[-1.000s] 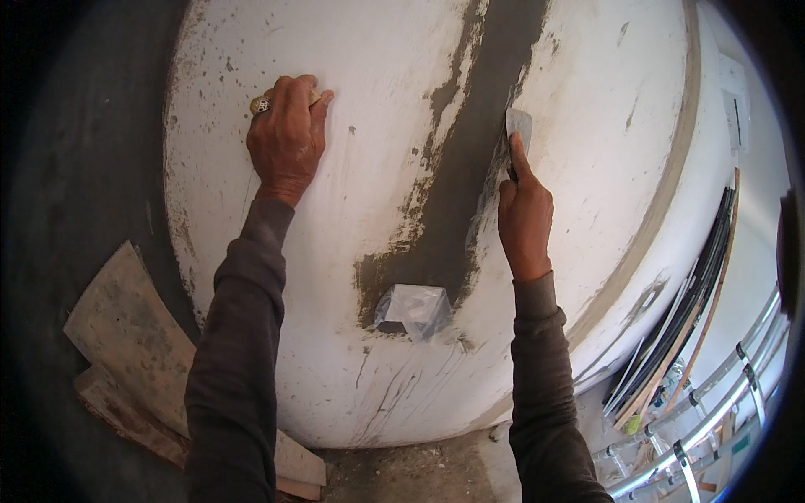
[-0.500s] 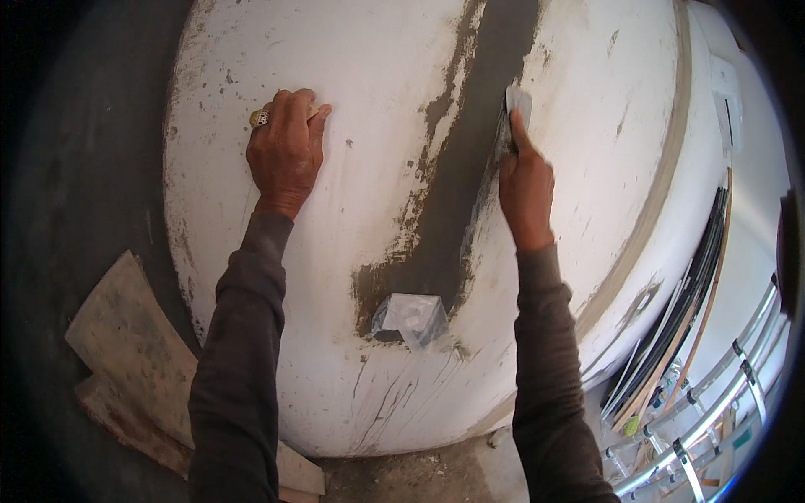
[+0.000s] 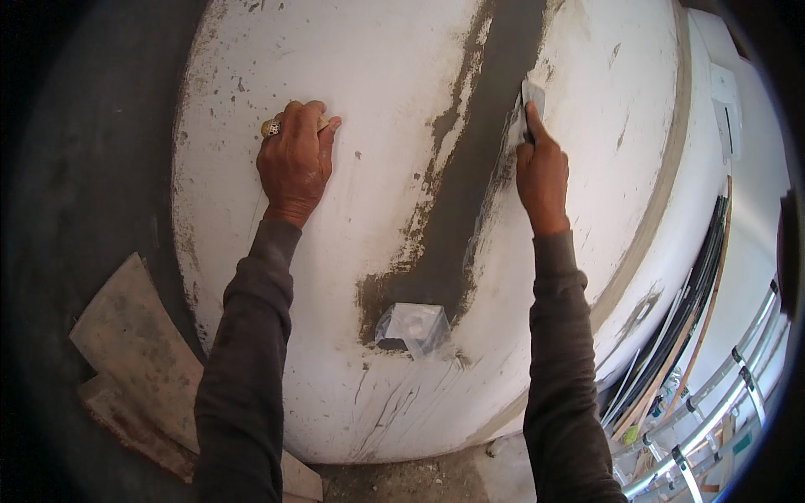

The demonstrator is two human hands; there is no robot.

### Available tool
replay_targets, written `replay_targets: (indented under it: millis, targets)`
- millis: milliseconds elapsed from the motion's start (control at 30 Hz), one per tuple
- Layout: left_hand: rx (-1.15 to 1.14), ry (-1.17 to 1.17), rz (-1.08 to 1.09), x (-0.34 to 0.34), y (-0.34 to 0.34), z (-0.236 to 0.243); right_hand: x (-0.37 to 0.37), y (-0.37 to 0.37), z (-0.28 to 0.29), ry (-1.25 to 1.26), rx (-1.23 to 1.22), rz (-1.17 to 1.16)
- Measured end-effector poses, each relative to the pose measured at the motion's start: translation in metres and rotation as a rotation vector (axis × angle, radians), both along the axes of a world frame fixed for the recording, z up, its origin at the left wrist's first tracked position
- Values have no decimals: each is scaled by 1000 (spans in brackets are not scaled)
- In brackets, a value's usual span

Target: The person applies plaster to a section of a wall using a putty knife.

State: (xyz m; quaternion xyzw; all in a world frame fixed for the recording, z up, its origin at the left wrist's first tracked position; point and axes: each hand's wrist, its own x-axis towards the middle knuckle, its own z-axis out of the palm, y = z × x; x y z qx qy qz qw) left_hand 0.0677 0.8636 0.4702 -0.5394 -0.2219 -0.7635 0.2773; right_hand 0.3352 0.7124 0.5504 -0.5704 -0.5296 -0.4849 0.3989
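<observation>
Two mottled boards (image 3: 138, 331) stand at the wall's (image 3: 369, 184) lower left edge. One left hand (image 3: 295, 163), high toward the wall's left edge, is closed around a pale yellowish piece (image 3: 323, 123), mostly hidden. One boxy fitting (image 3: 417, 318), under clear plastic, sits near the wall's bottom edge. One dark grey filler strip (image 3: 474, 159) runs from there to the top. One right hand (image 3: 543, 180) grips a flat-bladed scraper (image 3: 534, 97), index finger extended along it, blade at the strip's right edge. One tan band (image 3: 673, 130) lies near the wall's right edge.
</observation>
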Motion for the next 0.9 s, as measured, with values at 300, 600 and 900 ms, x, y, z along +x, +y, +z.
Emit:
replay_targets:
  millis: [300,600,900]
  targets:
    - [37,7,63,0,-2,2,0,-9,18,44,-25,-50]
    - [21,0,78,-1,-2,2,-6,-14,6,70,-66,-97]
    - [54,20,85,-3,-1,0,-8,-8,13,66,-37,-144]
